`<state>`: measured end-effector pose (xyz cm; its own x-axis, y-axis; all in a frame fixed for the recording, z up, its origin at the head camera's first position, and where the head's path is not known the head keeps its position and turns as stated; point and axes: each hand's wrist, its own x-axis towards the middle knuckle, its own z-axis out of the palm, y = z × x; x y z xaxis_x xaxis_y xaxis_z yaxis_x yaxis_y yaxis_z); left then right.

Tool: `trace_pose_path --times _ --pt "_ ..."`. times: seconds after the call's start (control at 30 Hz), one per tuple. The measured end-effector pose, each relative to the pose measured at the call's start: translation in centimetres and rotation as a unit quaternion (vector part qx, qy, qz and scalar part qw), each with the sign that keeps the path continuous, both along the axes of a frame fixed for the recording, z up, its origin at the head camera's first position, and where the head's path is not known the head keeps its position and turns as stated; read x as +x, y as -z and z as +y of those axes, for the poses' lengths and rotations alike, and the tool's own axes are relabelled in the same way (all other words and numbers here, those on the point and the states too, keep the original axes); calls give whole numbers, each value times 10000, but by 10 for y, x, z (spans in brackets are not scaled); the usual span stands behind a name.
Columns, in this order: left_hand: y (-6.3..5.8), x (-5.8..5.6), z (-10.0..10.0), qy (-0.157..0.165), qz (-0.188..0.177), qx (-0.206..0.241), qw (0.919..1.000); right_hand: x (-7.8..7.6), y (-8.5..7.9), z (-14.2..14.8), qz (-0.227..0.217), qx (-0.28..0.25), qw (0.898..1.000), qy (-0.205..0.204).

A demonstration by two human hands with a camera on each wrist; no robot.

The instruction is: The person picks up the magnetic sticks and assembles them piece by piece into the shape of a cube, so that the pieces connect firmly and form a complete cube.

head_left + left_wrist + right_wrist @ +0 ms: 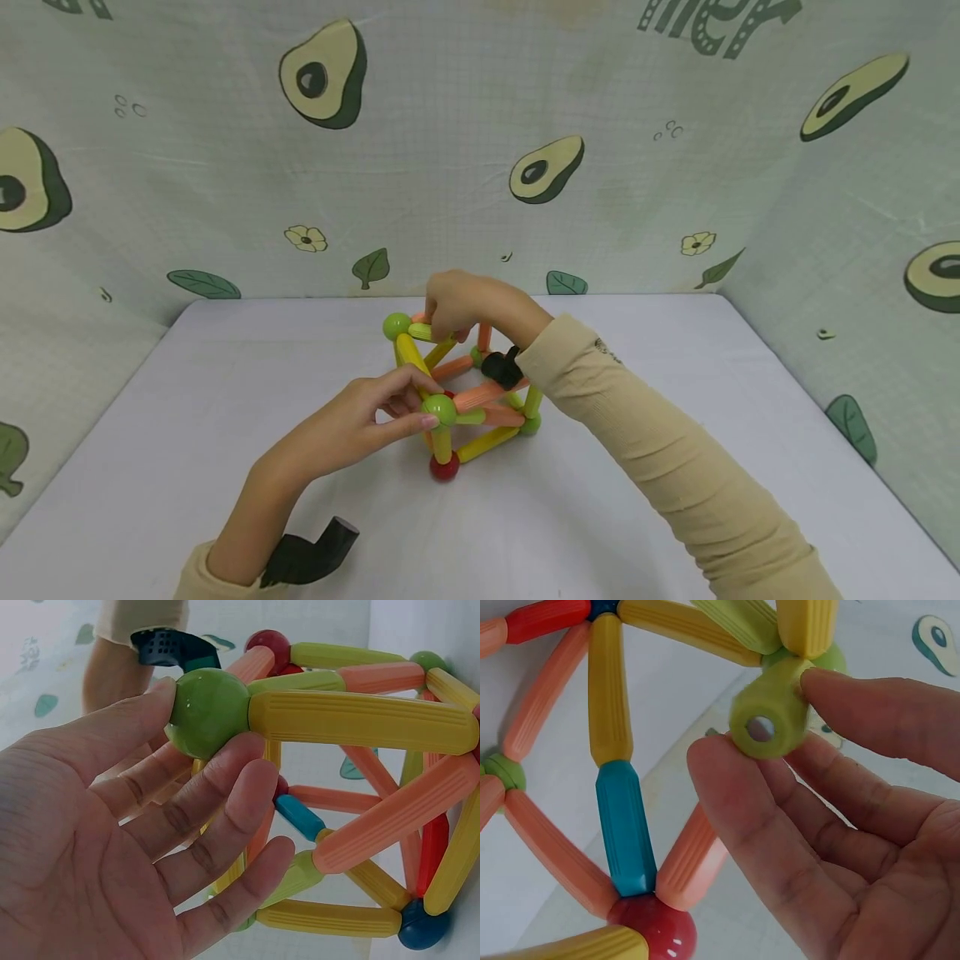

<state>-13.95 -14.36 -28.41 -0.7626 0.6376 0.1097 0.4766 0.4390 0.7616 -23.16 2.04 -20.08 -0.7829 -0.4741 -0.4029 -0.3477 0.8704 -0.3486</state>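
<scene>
A frame of magnetic sticks and balls stands on the table, with yellow, orange and light green sticks and a red ball (444, 467) at its front foot. My left hand (360, 421) pinches the green ball (210, 712) at a near upper corner, thumb against it and fingers partly behind. My right hand (461, 304) reaches over the frame to its far left. There, it pinches a light green stick (769, 712) between thumb and fingers. One stick end faces the right wrist camera and shows a metal disc; the other end is at a green ball (829, 660).
The white table (225, 400) extends around the frame. A cloth wall (450, 108) printed with avocados and leaves rises behind and at the sides. Black wrist cameras sit on both wrists, the right one (501, 369) close above the frame's sticks. A blue ball (424, 924) joins low sticks.
</scene>
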Motion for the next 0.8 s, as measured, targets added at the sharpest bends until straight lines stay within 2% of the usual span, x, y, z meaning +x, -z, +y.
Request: trace_pose_path --times 0.13,0.23,0.4,0.57,0.8 --pt "0 0 0 -16 -19 -26 10000 3 -5 8 45 -190 9998 63" --pt "1 0 0 -22 -41 -33 10000 9 -10 20 290 -337 9990 70" --pt "2 0 1 -14 -89 -14 10000 25 -15 51 801 -939 9923 57" --pt "2 -1 1 -63 -85 -83 9999 51 -12 87 1159 -1490 9818 202" --pt "1 0 1 -106 -58 -126 9998 92 8 138 1438 -1698 9728 647"
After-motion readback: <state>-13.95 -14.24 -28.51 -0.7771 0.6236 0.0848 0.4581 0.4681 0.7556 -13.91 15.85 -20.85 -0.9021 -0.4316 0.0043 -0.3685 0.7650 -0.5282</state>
